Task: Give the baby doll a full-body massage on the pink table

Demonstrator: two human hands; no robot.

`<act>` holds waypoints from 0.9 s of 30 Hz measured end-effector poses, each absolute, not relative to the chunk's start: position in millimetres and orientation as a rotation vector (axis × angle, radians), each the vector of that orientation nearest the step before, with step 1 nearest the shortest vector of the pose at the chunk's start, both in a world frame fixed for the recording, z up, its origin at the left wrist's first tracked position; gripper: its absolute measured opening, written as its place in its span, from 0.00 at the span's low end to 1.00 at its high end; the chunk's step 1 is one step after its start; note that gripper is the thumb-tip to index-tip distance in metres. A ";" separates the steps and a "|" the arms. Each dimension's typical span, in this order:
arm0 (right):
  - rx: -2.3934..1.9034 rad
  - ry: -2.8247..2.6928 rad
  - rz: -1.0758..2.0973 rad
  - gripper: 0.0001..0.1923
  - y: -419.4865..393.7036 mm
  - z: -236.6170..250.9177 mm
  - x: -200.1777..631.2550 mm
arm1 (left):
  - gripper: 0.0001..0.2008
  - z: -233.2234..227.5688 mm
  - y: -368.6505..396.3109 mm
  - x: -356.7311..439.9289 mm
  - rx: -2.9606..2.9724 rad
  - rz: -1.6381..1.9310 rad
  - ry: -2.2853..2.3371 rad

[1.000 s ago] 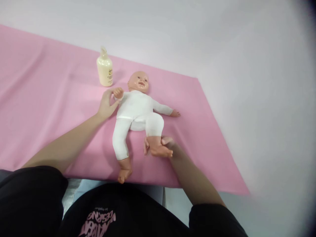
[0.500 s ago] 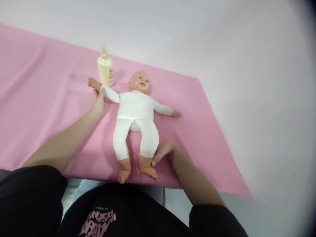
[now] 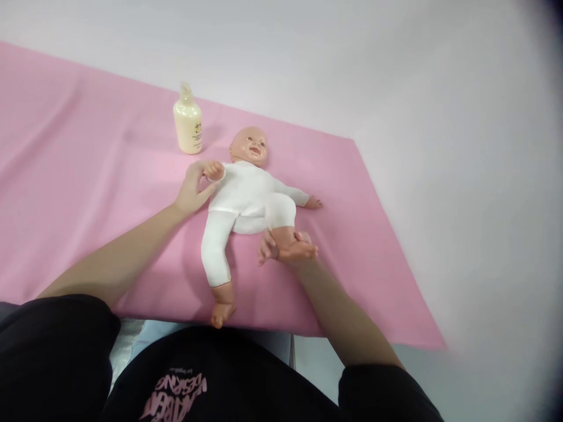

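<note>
The doll (image 3: 241, 190) lies face up on the pink sheet (image 3: 360, 258), head (image 3: 247, 144) at 12 o'clock. From its torso, your left hand (image 3: 191, 190), at 9 o'clock, pinches the wrist of the bent arm; your right hand (image 3: 267, 249), at 5 o'clock, clasps the raised ankle (image 3: 285, 235). The pump bottle (image 3: 189, 129) stands upright between 10 and 11 o'clock.

Blk tee (image 3: 237, 378), short sleeves (image 3: 57, 346) plain blk; chunky pink lettering (image 3: 190, 386) on front, partly cut off, wording hard to read; tiny faint txt line (image 3: 181, 371) just above; L hand (image 3: 191, 189) & R hand (image 3: 267, 248) bare, forearms (image 3: 109, 258) too.
</note>
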State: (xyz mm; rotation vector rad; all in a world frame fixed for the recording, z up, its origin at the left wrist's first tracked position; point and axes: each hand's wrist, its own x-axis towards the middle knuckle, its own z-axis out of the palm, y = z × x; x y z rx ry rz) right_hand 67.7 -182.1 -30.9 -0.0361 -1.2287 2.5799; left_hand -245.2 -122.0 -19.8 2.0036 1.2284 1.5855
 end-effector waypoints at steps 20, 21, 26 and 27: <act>-0.165 -0.999 2.410 0.27 -181.5 -26.5 67.7 | 0.27 -15.5 -122.8 -242.4 1.928 1.579 1.217; -0.064 -1.072 2.438 0.29 -181.0 -30.4 67.9 | 0.29 -17.6 -118.9 -244.6 1.793 1.654 1.221; 0.209 -1.389 2.615 0.29 -186.0 -35.6 71.3 | 0.30 -32.4 -96.4 -261.1 1.187 1.854 1.189; 0.146 -1.488 2.675 0.29 -187.9 -32.4 72.6 | 0.28 -35.5 -92.7 -264.6 1.069 1.866 1.185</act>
